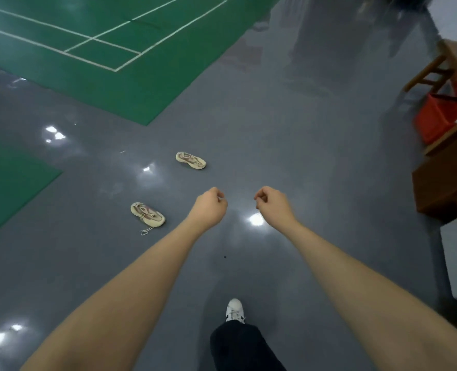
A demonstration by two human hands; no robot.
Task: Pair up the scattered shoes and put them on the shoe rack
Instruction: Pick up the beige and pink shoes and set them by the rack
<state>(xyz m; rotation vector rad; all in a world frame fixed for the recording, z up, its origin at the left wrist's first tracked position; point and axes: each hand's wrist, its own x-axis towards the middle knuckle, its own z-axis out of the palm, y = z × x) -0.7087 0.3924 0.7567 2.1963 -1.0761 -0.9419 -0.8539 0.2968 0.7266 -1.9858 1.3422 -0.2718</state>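
Note:
Two beige sneakers with reddish trim lie apart on the grey floor. The near sneaker [147, 214] sits left of my hands, its lace trailing loose. The far sneaker [191, 160] lies further ahead, above my left hand. My left hand [211, 204] and my right hand [271, 201] are both stretched forward in the air with fingers loosely curled, holding nothing. Neither hand touches a shoe. No shoe rack is visible.
Green court mats [120, 62] with white lines cover the floor at the left and back. A brown wooden piece of furniture [447, 183], a red basket [436, 121] and a wooden stool [433, 73] stand at the right. My own white shoe [234, 309] is stepping forward below.

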